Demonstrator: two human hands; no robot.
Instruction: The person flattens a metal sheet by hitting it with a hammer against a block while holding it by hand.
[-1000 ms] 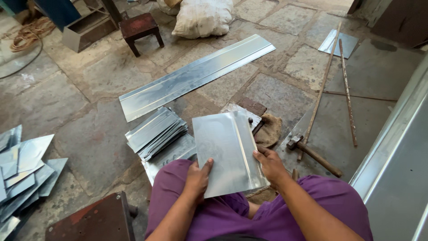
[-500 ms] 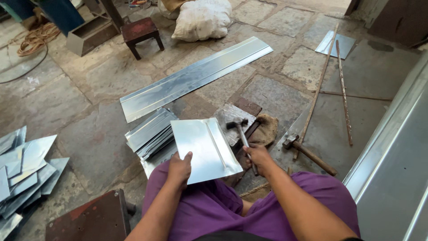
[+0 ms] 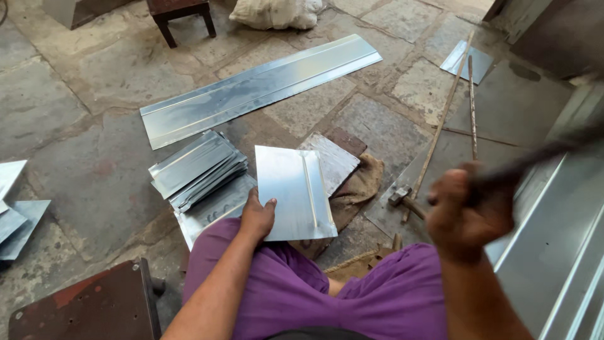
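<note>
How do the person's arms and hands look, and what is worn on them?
Both arms are bare, with no sleeve reaching the forearms. The left hand and the right hand have no gloves; no ring, watch or bracelet shows. The right hand is motion-blurred. Purple cloth covers the lap.

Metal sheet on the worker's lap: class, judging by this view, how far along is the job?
Done: a stack of creased sheets lies beside the lap. In hand: the left hand pins a creased metal sheet down, while the right hand holds a blurred dark tool raised. Left: flat pieces lie at the far left.
</note>
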